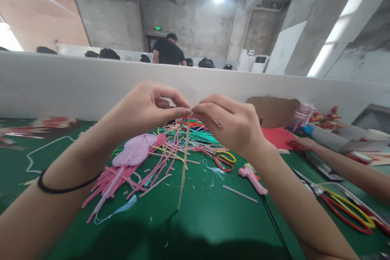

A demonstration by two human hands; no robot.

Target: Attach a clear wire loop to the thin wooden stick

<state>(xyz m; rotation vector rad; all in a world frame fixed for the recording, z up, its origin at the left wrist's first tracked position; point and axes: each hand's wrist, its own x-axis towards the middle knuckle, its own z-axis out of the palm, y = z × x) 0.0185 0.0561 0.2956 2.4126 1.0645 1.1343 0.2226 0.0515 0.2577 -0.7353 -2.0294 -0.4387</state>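
Both of my hands meet above the table, fingertips together at the top of a thin pale stick (183, 166). It stands nearly upright, its lower end at the green tabletop. My left hand (152, 103) pinches that top end between thumb and forefinger. Closed fingers of my right hand (230, 120) press at the same spot, where a tiny bit of pale material shows. Below my left hand lies a lilac fan-shaped piece (135, 150) with a long handle and a blue tassel (126, 207), on a heap of pink strips (114, 185).
Red-and-yellow scissors (222, 159), a pink glue gun (253, 179) with a black cord and a lilac strip (240, 194) lie nearby. At right, another person's hand (304, 144) touches red sheets (278, 137), near larger scissors (344, 207). A white partition (91, 87) stands behind.
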